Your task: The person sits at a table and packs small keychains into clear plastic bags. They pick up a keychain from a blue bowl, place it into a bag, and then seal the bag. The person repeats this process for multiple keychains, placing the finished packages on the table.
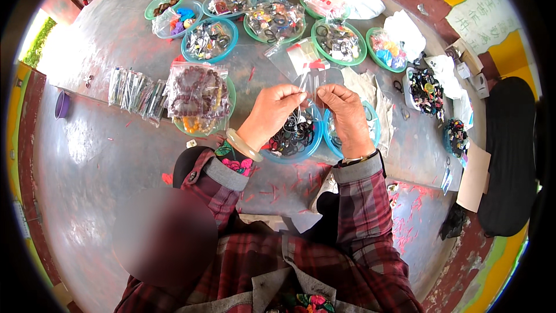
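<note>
Between my two hands stretches a small clear plastic bag (311, 86). My left hand (267, 110) pinches its left side with thumb and fingers, a pale bangle round the wrist. On the other side my right hand (346, 117) grips the bag with bent fingers. Its contents, if any, are too hard to make out. Just below the hands is a blue basket (289, 159) of black cords and small trinkets. A second blue basket (378, 130) is partly hidden behind my right hand. Beyond the fingertips lie clear packets with a white and red card (302, 55).
Several baskets of bagged trinkets, including a green one (363, 57), spread across the far floor. Left of my hands are bagged bead bracelets (198, 90) and bagged pens (136, 94). A white tub of dark trinkets (425, 91), cardboard (474, 177) and a long black cushion (509, 156) occupy the right.
</note>
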Tool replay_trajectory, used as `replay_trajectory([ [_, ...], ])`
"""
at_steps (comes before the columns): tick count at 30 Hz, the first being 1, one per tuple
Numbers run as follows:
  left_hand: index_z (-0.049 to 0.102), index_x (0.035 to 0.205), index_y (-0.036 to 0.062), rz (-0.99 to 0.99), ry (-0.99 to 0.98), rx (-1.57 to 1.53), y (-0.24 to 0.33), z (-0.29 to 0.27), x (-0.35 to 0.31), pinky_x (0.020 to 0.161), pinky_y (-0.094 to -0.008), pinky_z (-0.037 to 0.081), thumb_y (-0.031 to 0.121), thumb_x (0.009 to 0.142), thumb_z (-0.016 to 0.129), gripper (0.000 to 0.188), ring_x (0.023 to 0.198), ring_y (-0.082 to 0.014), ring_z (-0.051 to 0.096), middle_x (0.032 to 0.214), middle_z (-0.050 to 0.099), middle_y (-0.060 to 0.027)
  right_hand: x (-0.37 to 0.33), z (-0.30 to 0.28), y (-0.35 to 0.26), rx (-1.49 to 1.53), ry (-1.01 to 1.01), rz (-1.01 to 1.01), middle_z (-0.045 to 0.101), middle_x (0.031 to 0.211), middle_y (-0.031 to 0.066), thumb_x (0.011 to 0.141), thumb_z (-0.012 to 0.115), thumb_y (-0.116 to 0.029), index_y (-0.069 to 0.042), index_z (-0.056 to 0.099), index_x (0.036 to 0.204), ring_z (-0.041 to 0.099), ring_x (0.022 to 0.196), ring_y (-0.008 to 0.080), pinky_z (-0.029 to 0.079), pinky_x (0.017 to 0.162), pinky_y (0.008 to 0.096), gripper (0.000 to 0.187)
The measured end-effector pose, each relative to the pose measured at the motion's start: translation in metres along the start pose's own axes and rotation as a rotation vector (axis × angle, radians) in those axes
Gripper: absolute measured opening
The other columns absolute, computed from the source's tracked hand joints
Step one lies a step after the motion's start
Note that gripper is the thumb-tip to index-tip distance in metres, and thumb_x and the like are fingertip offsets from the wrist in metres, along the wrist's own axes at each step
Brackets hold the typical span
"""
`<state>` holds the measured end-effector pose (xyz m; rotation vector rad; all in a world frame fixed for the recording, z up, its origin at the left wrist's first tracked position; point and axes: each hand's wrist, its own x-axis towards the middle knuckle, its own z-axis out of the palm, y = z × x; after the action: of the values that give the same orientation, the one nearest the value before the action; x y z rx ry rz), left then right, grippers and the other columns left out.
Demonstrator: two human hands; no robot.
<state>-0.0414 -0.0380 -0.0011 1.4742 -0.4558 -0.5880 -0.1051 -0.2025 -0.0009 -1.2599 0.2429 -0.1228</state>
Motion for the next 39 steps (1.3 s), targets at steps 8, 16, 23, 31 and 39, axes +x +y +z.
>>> replay_trajectory([
  [8,0.062,0.096,-0.0035,-0.037,0.002,-0.122,-0.002,0.001,-0.001,0.071,-0.0219,0.044,0.011,0.086,0.057,0.019,0.078,-0.0075,0.056,0.084,0.063,-0.0035,0.000,0.003,0.002,0.030,0.009,-0.004,0.059,0.071,-0.0006,0.080,0.064,-0.006,-0.001,0.063,0.080,0.051,0.064,0.0045,0.039,0.058,0.0179,0.005],
  [16,0.062,0.095,-0.0039,-0.023,0.011,-0.117,-0.003,0.003,0.000,0.070,-0.0218,0.044,0.010,0.086,0.057,0.017,0.077,-0.0075,0.056,0.083,0.063,-0.0035,0.001,0.003,0.006,0.044,0.025,-0.027,0.059,0.070,-0.0013,0.078,0.066,-0.004,-0.002,0.062,0.078,0.050,0.062,0.0041,0.039,0.057,0.0176,0.004],
  [23,0.063,0.089,-0.0041,-0.026,0.085,-0.055,-0.003,0.003,0.000,0.067,-0.0216,0.044,0.009,0.085,0.057,0.015,0.074,-0.0072,0.056,0.079,0.063,-0.0035,0.002,0.005,0.006,0.000,0.032,0.005,0.058,0.071,-0.0012,0.079,0.066,-0.007,0.000,0.063,0.080,0.050,0.064,0.0048,0.039,0.058,0.0179,0.007],
  [31,0.063,0.087,-0.0037,-0.020,0.104,-0.006,-0.003,0.003,0.001,0.065,-0.0211,0.044,0.009,0.085,0.058,0.014,0.072,-0.0071,0.056,0.078,0.063,-0.0042,0.000,0.005,0.006,-0.025,0.043,0.005,0.059,0.076,-0.0001,0.082,0.062,-0.008,0.001,0.063,0.087,0.050,0.069,0.0051,0.040,0.061,0.0182,0.010],
  [39,0.063,0.086,-0.0023,0.044,0.194,0.252,-0.007,0.002,0.002,0.061,-0.0233,0.044,0.011,0.082,0.060,0.014,0.067,-0.0083,0.056,0.074,0.064,-0.0059,-0.011,0.011,-0.016,-0.531,0.300,-0.576,0.060,0.087,0.0027,0.077,0.063,-0.002,-0.003,0.062,0.091,0.051,0.066,0.0071,0.042,0.059,0.0205,0.014],
])
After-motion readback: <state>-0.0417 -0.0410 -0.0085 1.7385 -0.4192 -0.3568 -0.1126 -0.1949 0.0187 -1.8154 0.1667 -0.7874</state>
